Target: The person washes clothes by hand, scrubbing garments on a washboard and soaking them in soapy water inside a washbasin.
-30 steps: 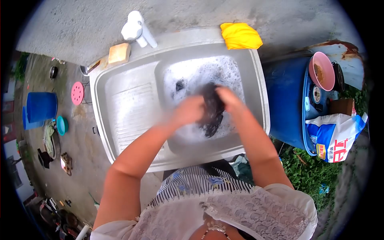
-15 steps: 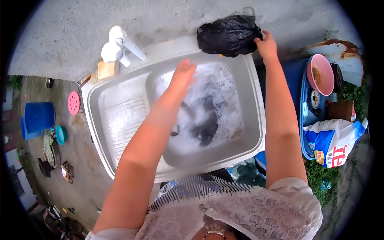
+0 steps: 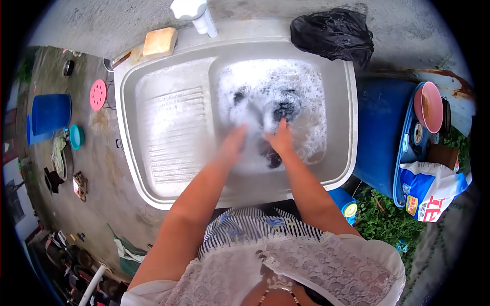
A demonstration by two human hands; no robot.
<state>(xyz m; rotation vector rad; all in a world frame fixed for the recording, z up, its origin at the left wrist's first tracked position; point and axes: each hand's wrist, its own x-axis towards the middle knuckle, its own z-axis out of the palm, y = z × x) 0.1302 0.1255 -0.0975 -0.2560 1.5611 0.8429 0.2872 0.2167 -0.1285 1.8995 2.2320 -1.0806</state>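
— Grey walls ring your sink (image 3: 341, 120). From the head view, how much room have you got?

— A fair bit. Its near edge passes under my arms (image 3: 317, 198), and the right wall stands well apart from my right hand (image 3: 280, 138). On my left, past a low divider (image 3: 211, 97), the ribbed board (image 3: 176, 135) lies open.

— And the far edge?

— Beyond the suds (image 3: 250, 72). The tap (image 3: 201, 13) and the soap (image 3: 160, 42) sit along the back, and a black bag (image 3: 334, 34) lies over the far right corner. Past the right rim stands a blue barrel (image 3: 380, 127).

— Where's the dark cloth (image 3: 286, 109)?

— In the suds, partly hidden. One dark lump lies just ahead of my right fingertips; whether they touch it, I can't tell. Another dark patch shows nearer me, partly under that same hand. It may or may not be all one piece.

— Your grip?

— My right hand is open, thumb and forefinger spread apart. My left hand (image 3: 234, 145) is blurred, over the left side of the suds; I can't tell whether it's closed on anything.
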